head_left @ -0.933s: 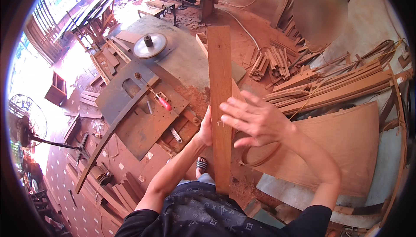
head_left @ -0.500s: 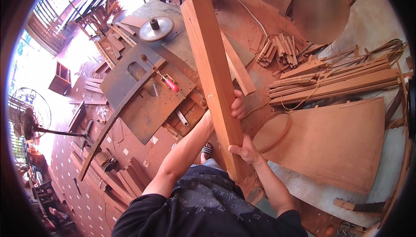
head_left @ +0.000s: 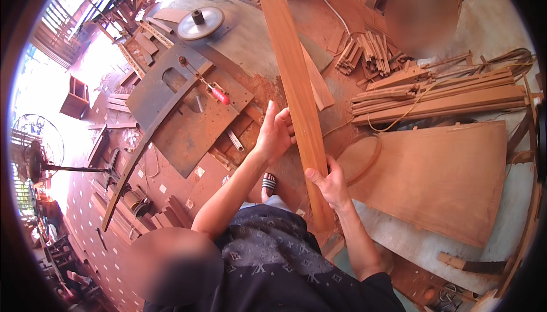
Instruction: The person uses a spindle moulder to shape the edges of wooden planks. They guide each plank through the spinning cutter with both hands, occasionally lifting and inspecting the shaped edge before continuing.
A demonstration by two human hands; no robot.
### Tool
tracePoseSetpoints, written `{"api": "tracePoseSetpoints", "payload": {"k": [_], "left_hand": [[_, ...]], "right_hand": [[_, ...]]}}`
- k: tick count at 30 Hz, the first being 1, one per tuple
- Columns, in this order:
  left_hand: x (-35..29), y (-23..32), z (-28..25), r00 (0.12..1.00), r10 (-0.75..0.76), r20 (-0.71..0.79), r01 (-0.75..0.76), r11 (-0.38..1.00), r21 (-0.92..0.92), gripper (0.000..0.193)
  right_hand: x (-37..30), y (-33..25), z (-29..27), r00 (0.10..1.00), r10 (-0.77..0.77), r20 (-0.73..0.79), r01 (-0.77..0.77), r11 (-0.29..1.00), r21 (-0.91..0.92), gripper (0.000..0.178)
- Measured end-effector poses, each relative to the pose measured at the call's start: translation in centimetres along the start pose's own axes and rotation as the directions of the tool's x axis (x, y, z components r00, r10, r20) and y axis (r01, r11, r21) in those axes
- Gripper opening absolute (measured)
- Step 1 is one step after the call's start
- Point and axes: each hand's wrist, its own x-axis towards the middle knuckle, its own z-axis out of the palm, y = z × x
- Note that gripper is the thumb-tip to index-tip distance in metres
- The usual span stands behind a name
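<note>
A long reddish-brown wooden beam [head_left: 299,92] slants up and away in front of me, one broad face turned upward. My right hand [head_left: 331,184] grips it near its lower end, with the thumb on the top face and the other fingers hidden underneath. At the beam's left edge is my left hand [head_left: 276,132], its thumb raised and its fingers apart; the fingertips reach the edge, and whether they bear any weight I cannot tell. Behind the beam, a shorter wooden board [head_left: 317,78] lies on the sawdust-covered machine table [head_left: 250,44].
Left of the beam are a red-handled toggle clamp [head_left: 218,94] on a jig and a long curved wooden strip [head_left: 142,144]. A round metal disc [head_left: 200,23] lies farther back. At right are stacked boards [head_left: 439,107] and a broad wooden panel [head_left: 433,181]. A fan [head_left: 37,161] stands far left.
The beam has rolled, so its broad face shows instead of two faces and an edge. My left hand has come out from beneath it to the left, opening; my right hand has shifted slightly up.
</note>
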Motion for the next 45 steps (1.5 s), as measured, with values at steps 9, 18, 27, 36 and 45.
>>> {"api": "tracePoseSetpoints", "payload": {"k": [9, 18, 27, 36, 45], "left_hand": [[1.1, -1.6, 0.6, 0.966, 0.233, -0.110, -0.198, 0.945, 0.258, 0.056], [2.6, 3.1, 0.0, 0.933, 0.262, -0.245, -0.236, 0.963, 0.132, 0.054], [1.7, 7.8, -1.4, 0.858, 0.457, -0.233, -0.488, 0.868, -0.093, 0.066], [0.7, 9.1, -4.4, 0.795, 0.604, 0.055, -0.536, 0.742, -0.402, 0.088], [0.0, 9.5, -4.1, 0.742, 0.656, 0.139, -0.486, 0.669, -0.562, 0.089]], "right_hand": [[0.6, 2.5, -0.4, 0.999, 0.023, 0.032, -0.024, 0.999, 0.031, 0.065], [0.5, -1.4, -6.4, 0.912, 0.218, 0.347, -0.238, 0.971, 0.016, 0.078], [-4.2, -1.7, -8.7, 0.955, 0.207, 0.213, -0.220, 0.975, 0.041, 0.078], [-3.6, -4.1, -5.6, 0.989, -0.138, 0.047, 0.146, 0.912, -0.385, 0.067], [-4.0, -4.4, -4.1, 0.971, -0.223, 0.082, 0.233, 0.837, -0.495, 0.070]]}}
